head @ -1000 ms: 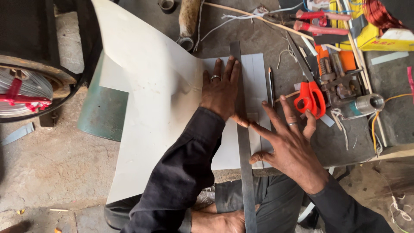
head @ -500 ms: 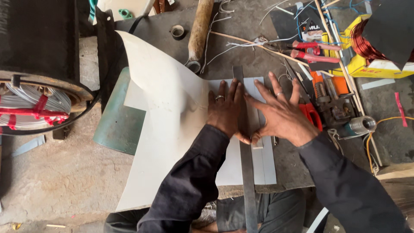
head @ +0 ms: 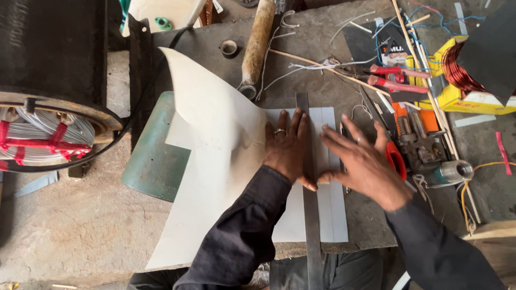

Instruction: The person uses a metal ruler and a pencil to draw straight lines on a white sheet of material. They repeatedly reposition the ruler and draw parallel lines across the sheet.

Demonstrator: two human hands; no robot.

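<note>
A large white paper sheet (head: pixel 215 177) lies on the grey workbench (head: pixel 317 48), its left part curling up and hanging off the edge. A long metal ruler (head: pixel 310 225) lies along the sheet near its right edge. My left hand (head: pixel 287 147), a ring on one finger, presses flat on the sheet and the ruler. My right hand (head: pixel 365 164) rests flat with spread fingers on the narrow paper strip (head: pixel 334 215) right of the ruler, its thumb touching my left hand.
Red-handled scissors (head: pixel 396 160) lie under my right hand's edge. Red pliers (head: pixel 395 78), a coil of copper wire (head: pixel 462 70) on a yellow box, a wooden-handled tool (head: pixel 257 43) and loose wires crowd the bench's back and right. A motor stator (head: pixel 37 134) stands at left.
My right hand has slid down and to the right, from over my left hand's fingers onto the paper strip beside the ruler. The left hand stays pressed on the sheet.
</note>
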